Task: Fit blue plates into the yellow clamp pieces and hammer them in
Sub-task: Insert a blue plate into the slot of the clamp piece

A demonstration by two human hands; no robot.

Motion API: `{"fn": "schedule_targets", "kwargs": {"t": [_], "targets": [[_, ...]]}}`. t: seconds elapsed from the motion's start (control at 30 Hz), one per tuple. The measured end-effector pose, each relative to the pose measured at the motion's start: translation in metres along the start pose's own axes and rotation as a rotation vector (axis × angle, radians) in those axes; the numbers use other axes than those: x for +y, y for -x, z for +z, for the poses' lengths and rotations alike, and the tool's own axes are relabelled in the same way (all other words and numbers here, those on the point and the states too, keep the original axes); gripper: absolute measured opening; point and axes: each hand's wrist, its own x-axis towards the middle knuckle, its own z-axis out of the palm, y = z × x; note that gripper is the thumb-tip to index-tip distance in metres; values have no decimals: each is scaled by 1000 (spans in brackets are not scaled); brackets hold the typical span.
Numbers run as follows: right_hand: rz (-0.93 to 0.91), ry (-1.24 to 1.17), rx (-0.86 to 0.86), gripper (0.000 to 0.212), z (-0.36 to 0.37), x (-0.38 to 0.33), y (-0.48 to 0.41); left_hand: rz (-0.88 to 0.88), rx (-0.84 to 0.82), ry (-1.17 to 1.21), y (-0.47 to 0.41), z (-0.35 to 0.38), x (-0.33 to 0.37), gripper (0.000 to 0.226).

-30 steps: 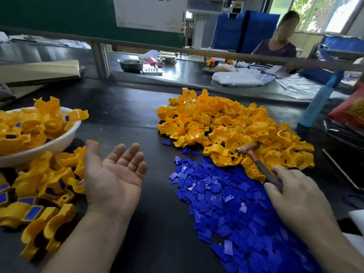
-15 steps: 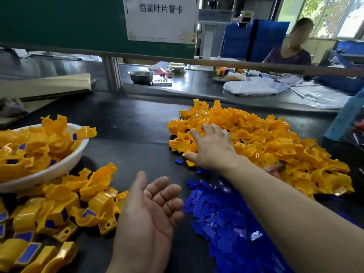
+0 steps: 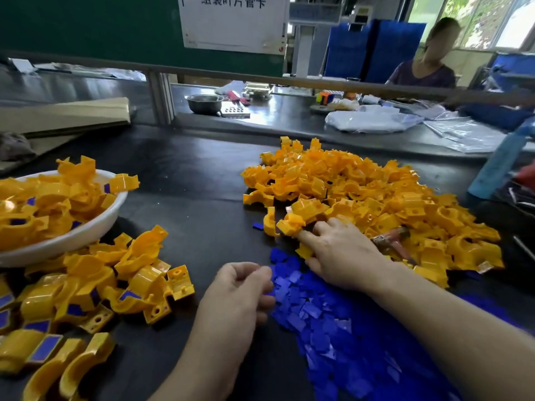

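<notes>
1. Blue plates [image 3: 333, 314]: loose heap, lower centre-right on black table [image 3: 188, 175]. Yellow clamp pieces [image 3: 362, 192] are heaped just above it, the two piles touching.
2. Left hand [image 3: 237, 293]: fingers curled at the heap's left edge. Pinching a plate or not, cannot tell.
3. Right hand [image 3: 341, 250]: fingertips on one clamp piece [image 3: 291, 225] at the pile's near-left edge. Tips partly buried, so gripping it or only touching it, cannot tell.
4. Risk: tugging that piece likely drags neighbours onto the plates and mixes the heaps. Plates are thin and overlapping, so a pinch may lift two or slip.
5. Risk: hammer [image 3: 390, 240] lies on the loose pile right of the right hand. Shifting pieces could let it slide.
6. White bowl [image 3: 86, 233], left: heaped above the rim with clamp pieces, some showing blue plates. Top ones could spill. More fitted pieces [image 3: 139, 285] lie loose below it.
7. Metal bowl [image 3: 204, 101], upper centre: contents not visible.
</notes>
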Motion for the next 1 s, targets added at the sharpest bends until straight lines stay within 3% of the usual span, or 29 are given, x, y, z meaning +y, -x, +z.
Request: {"fn": "schedule_targets", "kwargs": {"t": [0.1, 0.23, 0.53, 0.8, 1.0], "targets": [[-6, -19, 70, 41, -6, 2, 29, 265, -6, -582, 5, 1, -13, 27], [16, -20, 199, 14, -23, 3, 53, 468, -76, -855, 9, 5, -20, 36], [60, -143, 261, 19, -34, 0, 94, 467, -58, -858, 5, 3, -17, 31], [-47, -48, 92, 34, -28, -2, 112, 526, -126, -926, 9, 5, -19, 33], [134, -290, 272, 25, -33, -1, 114, 593, -142, -853, 14, 8, -18, 30]]}}
